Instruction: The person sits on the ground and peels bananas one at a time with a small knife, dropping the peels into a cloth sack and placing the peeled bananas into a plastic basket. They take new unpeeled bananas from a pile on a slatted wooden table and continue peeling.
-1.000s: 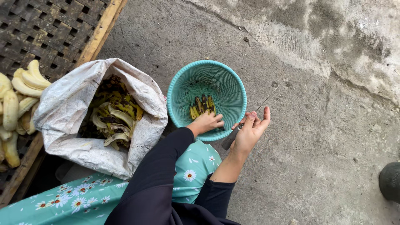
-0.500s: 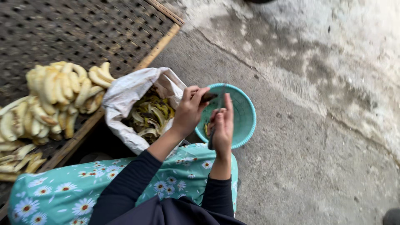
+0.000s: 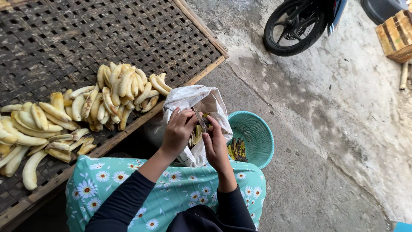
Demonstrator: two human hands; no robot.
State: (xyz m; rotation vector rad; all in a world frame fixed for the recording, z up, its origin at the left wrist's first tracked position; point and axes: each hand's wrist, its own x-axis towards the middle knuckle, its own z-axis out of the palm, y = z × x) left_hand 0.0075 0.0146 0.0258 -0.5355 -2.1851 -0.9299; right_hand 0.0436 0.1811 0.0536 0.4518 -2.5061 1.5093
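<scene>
Nearest me: teal daisy-print cloth [image 3: 171, 193] over the lap, dark sleeves coming up from the bottom edge. My left hand [image 3: 178, 131] is raised above the lap, fingers curled round something small at the mouth of the sack [image 3: 189, 99]; I can't tell exactly what it grips. My right hand [image 3: 216, 146] sits just beside it, fingers closed, with a thin knife [image 3: 200, 119] sticking up between the two hands; the blade looks to be in the right hand, grip partly hidden. Yellow-green peel shows between the hands. The sack is white, crumpled, open, resting against the wooden edge of the mat [image 3: 128, 34].

Right of the hands, touching the sack: a teal basket [image 3: 257, 135] on the concrete, a few dark-spotted peels inside.

Left and further out: peeled bananas [image 3: 116, 92] heaped on the woven mat, more spread toward the left edge.

Far: motorbike wheel [image 3: 292, 28] top centre, wooden crate [image 3: 397, 36] top right.
</scene>
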